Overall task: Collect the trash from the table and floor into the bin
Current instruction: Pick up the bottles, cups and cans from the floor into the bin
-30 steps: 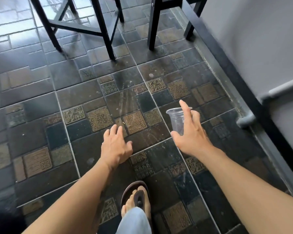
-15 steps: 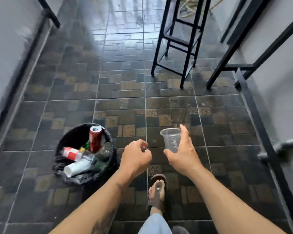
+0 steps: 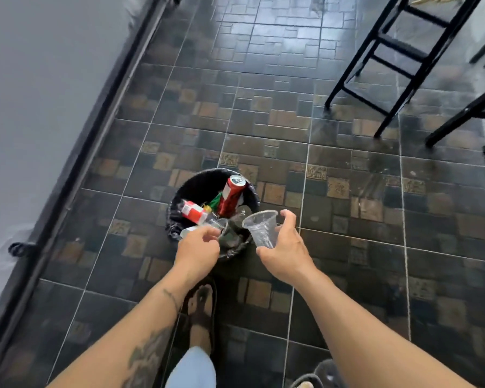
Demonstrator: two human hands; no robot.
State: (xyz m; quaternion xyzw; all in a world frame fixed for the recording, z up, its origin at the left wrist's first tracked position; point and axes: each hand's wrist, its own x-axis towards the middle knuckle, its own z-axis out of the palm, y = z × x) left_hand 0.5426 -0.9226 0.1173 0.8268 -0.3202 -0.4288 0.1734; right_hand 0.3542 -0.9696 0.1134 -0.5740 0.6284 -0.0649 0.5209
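One view, head cam: open tiled floor (image 3: 347,208) right of and beyond the bin (image 3: 205,180); wall (image 3: 39,79) with dark baseboard left, black stool legs (image 3: 381,88) far right. Bin holds red can (image 3: 231,196), red-labelled bottle (image 3: 193,212), clear cups. Right hand (image 3: 284,247) grips clear plastic cup (image 3: 262,229), tilted, at bin's near-right rim. Left hand (image 3: 198,249) curled over near rim; can't tell if holding anything.

My right hand (image 3: 284,249) sat just right of frame centre, fingers curled round a cup (image 3: 262,229), thumb low, forefinger high. My left hand (image 3: 198,252) hung beside it, loosely curled, holding nothing I could see. Both bare forearms ran in from the bottom edge.
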